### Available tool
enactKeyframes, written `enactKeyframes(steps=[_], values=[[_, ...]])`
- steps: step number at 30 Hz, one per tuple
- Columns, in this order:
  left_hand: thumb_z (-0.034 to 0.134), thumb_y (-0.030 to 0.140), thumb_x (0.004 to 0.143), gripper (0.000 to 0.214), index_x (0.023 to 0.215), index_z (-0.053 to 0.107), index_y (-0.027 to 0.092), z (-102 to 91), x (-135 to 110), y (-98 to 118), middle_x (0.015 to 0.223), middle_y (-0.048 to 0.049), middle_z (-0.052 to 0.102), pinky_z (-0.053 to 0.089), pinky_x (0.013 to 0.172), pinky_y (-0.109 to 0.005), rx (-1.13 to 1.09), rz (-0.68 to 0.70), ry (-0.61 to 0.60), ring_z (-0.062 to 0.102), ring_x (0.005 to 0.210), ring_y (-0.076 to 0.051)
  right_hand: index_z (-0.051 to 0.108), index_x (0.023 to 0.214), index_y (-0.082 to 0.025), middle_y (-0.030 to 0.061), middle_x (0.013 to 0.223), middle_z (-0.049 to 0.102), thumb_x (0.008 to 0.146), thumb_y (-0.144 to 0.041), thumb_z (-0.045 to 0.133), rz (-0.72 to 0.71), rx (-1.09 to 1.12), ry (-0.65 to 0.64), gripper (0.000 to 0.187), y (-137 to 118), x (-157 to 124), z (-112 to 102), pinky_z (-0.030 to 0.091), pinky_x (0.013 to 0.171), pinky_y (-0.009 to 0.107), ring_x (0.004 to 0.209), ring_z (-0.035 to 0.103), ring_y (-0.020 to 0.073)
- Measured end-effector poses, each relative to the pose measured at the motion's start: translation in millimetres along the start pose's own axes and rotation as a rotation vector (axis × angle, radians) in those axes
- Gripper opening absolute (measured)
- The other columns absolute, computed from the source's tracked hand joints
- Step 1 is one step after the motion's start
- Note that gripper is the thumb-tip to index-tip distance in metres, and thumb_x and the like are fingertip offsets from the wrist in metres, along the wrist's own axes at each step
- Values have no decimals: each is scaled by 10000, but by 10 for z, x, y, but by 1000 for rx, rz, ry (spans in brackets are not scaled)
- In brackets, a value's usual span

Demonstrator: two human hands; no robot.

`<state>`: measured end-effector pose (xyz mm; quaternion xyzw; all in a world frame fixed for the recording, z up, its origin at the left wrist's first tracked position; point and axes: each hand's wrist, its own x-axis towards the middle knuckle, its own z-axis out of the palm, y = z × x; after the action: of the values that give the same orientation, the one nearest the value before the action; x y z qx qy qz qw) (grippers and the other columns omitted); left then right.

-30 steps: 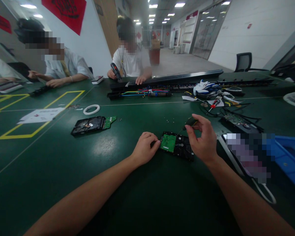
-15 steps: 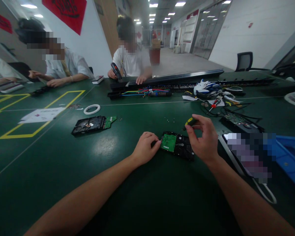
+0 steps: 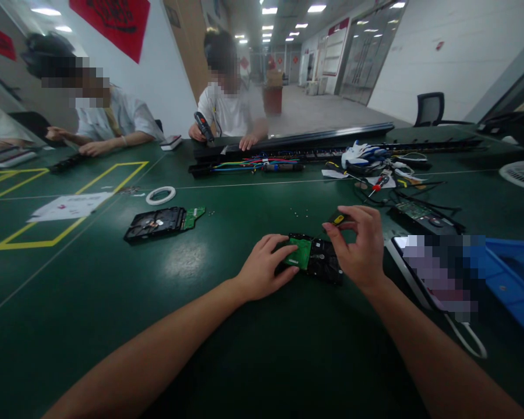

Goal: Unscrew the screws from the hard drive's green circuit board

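Observation:
A black hard drive (image 3: 326, 260) with a green circuit board (image 3: 304, 251) lies on the green table in front of me. My left hand (image 3: 266, 265) grips its left end, fingers over the board and thumb along the near side. In my right hand (image 3: 361, 244) is a small yellow and black screwdriver (image 3: 338, 219), its handle pinched between thumb and fingers above the drive's far edge. The thin shaft is hard to make out. Several tiny screws (image 3: 297, 213) lie on the table just beyond the drive.
To the left, a second hard drive (image 3: 155, 224) lies with a green board (image 3: 194, 217) jutting out, near a white ring (image 3: 160, 195). At right are a phone-like device (image 3: 434, 273), a blue tray (image 3: 513, 285) and another drive (image 3: 428, 218). Co-workers sit opposite; one holds a power tool (image 3: 204, 126).
My left hand has shifted right, its fingers now spread over the circuit board instead of pinching the drive's left end. The screwdriver in my right hand has changed its tilt slightly.

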<state>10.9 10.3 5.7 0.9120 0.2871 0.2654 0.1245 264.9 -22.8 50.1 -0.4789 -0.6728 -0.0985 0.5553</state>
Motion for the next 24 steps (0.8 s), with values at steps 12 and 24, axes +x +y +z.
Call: enactKeyframes(steps=[12, 24], values=[[639, 510, 1008, 537, 1482, 577, 265, 33, 14, 5, 1609, -164, 421, 409, 1205, -660, 73, 53, -96, 370, 1515, -402, 516, 1473, -310, 94, 1329, 642, 969, -210, 679, 53, 61, -61, 539, -4, -43, 24, 678, 831, 445, 1037, 721, 247], [614, 501, 1026, 543, 1511, 548, 267, 50, 9, -17, 1606, -163, 420, 429, 1198, -636, 65, 80, -103, 398, 1503, -382, 475, 1502, -301, 100, 1369, 668, 1007, -179, 609, 80, 86, -95, 527, -14, -42, 16, 645, 939, 473, 1076, 743, 248]])
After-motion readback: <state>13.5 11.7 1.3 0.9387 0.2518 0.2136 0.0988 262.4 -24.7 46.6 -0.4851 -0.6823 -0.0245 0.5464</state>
